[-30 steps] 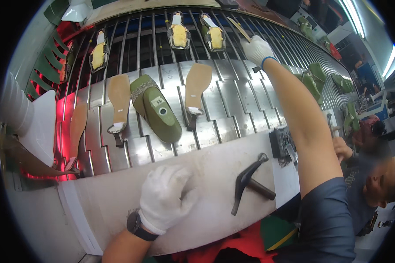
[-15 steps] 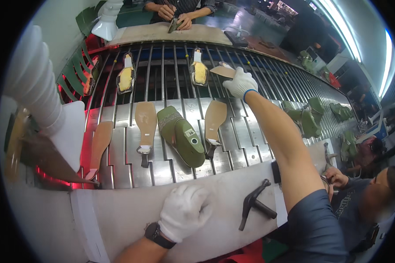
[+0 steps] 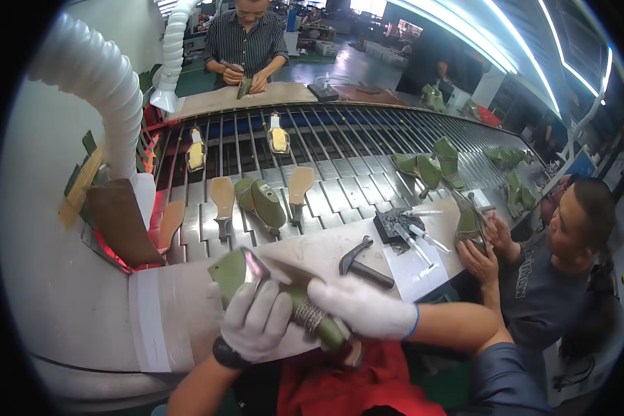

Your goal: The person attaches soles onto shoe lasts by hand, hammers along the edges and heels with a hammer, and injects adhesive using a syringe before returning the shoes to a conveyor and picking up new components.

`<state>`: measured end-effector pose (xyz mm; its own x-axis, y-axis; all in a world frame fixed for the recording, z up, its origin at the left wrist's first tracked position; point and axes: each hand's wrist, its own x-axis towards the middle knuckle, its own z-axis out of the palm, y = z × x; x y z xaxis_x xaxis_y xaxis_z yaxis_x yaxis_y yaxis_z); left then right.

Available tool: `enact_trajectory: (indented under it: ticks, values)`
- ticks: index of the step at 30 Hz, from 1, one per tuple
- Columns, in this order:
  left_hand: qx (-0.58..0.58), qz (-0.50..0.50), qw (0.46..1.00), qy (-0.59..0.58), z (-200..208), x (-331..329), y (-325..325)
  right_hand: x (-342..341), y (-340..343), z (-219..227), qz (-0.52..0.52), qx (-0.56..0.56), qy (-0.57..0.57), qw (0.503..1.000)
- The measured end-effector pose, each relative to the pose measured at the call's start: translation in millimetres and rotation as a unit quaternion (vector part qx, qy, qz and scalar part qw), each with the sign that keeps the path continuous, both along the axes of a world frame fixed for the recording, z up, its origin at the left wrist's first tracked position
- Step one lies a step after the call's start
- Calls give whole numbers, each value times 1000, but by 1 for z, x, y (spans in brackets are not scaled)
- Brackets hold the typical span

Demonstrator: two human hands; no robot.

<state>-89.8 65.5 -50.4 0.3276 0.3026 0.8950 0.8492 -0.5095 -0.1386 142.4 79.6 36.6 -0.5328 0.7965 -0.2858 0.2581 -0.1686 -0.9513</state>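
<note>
Close in front of me, over the near edge of the table, both white-gloved hands are on a green shoe [image 3: 334, 334] with a textured, glittery band. My left hand [image 3: 258, 320] wraps its fingers round one end of the shoe. Across from it, my right hand [image 3: 367, 305] closes on the shoe's side, partly blurred by motion. A thin tan-brown piece [image 3: 288, 271], like a sole, shows between the two hands; which hand bears it I cannot tell. On the table beyond them lies a black hammer [image 3: 364, 265].
Another green shoe [image 3: 265, 202] lies on the metal slatted conveyor between tan soles [image 3: 222, 194]. Yellow-centred shoe bottoms [image 3: 279, 139] rest on the far rods. Beside a tray of white-handled tools [image 3: 403, 229], a co-worker [image 3: 544, 277] holds a green shoe. Another person works across the conveyor.
The view has tipped upward. My right hand has come back from the far rods, where it held a tan piece. My left hand, earlier closed above the table, now grips a green shoe.
</note>
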Motion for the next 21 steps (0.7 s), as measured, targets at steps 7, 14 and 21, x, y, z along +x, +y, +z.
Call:
enact_trajectory:
  ticks: [7, 14, 21]
  values:
    - [-295, -72, 814, -494, -76, -45, -63, -57, -2, -51, -74, -142, 207, 965]
    - [-322, -281, 536, -728, -97, -91, -67, -63, 77, -101, -85, 389, -256, 881]
    - [-291, -237, 592, -714, -101, -82, -69, -50, 47, -95, -233, 347, -68, 906]
